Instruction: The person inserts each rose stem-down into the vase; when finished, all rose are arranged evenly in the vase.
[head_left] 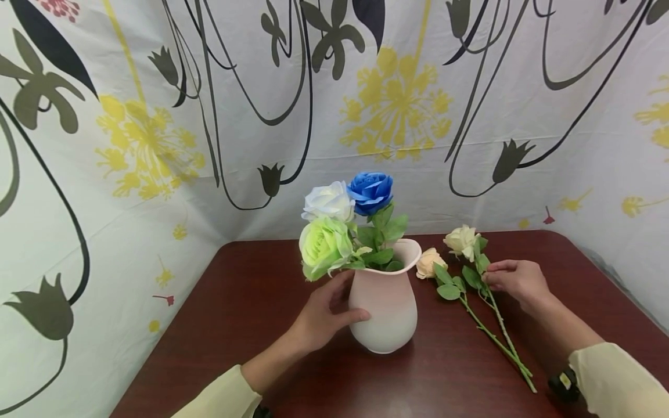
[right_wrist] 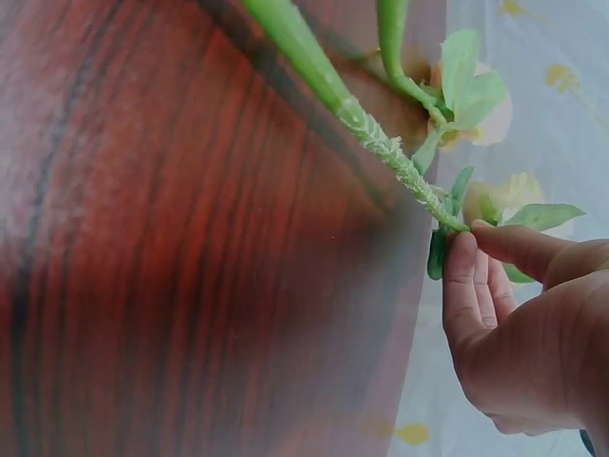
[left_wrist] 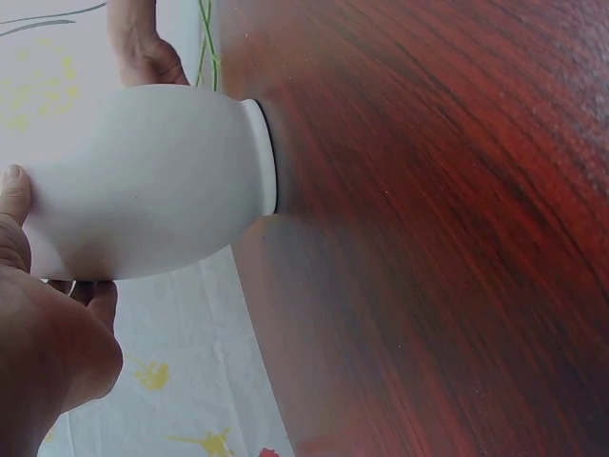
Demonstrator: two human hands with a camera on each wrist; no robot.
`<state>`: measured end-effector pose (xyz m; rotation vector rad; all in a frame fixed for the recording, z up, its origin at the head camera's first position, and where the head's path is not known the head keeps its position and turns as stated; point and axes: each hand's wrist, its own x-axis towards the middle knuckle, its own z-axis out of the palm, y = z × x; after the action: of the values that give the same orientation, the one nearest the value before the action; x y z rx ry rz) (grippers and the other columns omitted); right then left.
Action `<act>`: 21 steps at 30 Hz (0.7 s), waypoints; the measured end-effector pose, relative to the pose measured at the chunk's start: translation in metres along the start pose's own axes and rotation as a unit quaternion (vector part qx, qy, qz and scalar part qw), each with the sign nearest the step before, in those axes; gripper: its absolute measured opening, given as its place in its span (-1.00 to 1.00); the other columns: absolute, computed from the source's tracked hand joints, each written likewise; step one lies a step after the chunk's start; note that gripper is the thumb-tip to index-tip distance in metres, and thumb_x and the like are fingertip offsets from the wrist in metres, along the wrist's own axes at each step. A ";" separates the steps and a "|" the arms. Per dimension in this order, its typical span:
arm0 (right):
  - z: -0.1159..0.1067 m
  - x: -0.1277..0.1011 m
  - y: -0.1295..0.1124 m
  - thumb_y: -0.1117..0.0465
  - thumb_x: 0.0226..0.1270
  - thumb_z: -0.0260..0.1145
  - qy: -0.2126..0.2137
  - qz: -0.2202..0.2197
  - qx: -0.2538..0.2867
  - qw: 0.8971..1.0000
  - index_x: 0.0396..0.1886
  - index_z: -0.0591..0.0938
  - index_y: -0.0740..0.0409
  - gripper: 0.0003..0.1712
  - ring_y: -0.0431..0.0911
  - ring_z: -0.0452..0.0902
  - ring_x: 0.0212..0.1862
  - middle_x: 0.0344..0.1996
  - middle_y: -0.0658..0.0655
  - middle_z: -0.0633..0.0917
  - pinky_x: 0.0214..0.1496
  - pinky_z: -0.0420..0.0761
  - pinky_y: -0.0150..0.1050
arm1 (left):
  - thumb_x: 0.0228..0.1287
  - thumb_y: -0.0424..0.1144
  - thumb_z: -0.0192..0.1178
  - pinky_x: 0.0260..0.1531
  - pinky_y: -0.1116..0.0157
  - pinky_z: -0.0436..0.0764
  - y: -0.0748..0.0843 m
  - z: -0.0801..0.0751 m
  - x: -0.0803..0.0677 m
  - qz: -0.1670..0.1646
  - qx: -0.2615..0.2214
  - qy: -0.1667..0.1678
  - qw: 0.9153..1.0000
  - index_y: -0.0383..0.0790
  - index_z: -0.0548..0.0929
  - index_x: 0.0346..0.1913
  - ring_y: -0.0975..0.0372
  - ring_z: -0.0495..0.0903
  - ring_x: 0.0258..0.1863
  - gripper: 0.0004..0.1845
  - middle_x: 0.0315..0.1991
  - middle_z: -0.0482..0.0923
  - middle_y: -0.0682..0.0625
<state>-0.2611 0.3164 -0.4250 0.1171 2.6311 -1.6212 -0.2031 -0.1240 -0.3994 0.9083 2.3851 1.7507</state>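
Observation:
A pale pinkish-white vase (head_left: 384, 307) stands upright on the table, its flared rim facing up. My left hand (head_left: 324, 313) grips its left side, thumb across the front and fingers behind; the left wrist view shows the hand (left_wrist: 57, 333) around the narrower part of the vase (left_wrist: 171, 181). In the vase are a blue rose (head_left: 371, 193), a white rose (head_left: 329, 202) and a green rose (head_left: 325, 247). To the right, my right hand (head_left: 520, 281) pinches the stem of a cream rose (head_left: 462, 241) between thumb and fingers. Beside it lies a peach rose (head_left: 430, 263), its stem crossing the other.
The dark red-brown wooden table (head_left: 251, 302) has its far edge close to a patterned white cloth (head_left: 324, 116), which hangs behind and along both sides. A dark wrist device (head_left: 565, 383) sits at my right sleeve, near the stem ends.

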 end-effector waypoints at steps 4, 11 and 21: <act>0.000 0.000 -0.001 0.25 0.56 0.34 0.002 -0.006 0.004 1.000 0.25 0.53 0.63 -0.48 -0.22 0.75 -0.25 -0.18 0.08 0.81 -0.10 0.78 -0.23 | 0.35 -0.22 0.51 0.32 0.19 0.57 -0.001 0.000 0.000 0.000 0.000 0.001 1.000 0.17 0.38 0.58 0.21 0.55 0.36 -0.19 0.46 0.49 0.11; 0.001 0.001 -0.004 0.25 0.56 0.35 0.011 -0.020 0.025 0.999 0.30 0.48 0.64 -0.43 -0.27 0.75 -0.24 -0.20 0.01 0.81 -0.10 0.77 -0.27 | 0.36 -0.20 0.50 0.31 0.18 0.58 -0.003 -0.001 0.000 0.009 0.005 0.000 1.000 0.14 0.39 0.59 0.17 0.56 0.36 -0.20 0.46 0.50 0.09; -0.004 0.001 -0.013 0.27 0.58 0.32 0.016 -0.026 0.054 0.998 0.35 0.42 0.63 -0.42 -0.34 0.73 -0.23 -0.26 -0.18 0.80 -0.10 0.77 -0.28 | 0.36 -0.20 0.50 0.32 0.17 0.58 -0.002 -0.001 0.001 0.006 0.005 -0.001 1.000 0.13 0.38 0.59 0.17 0.55 0.37 -0.20 0.46 0.49 0.09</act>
<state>-0.2633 0.3145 -0.4116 0.0784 2.5906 -1.7925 -0.2048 -0.1247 -0.4006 0.9277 2.3935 1.7422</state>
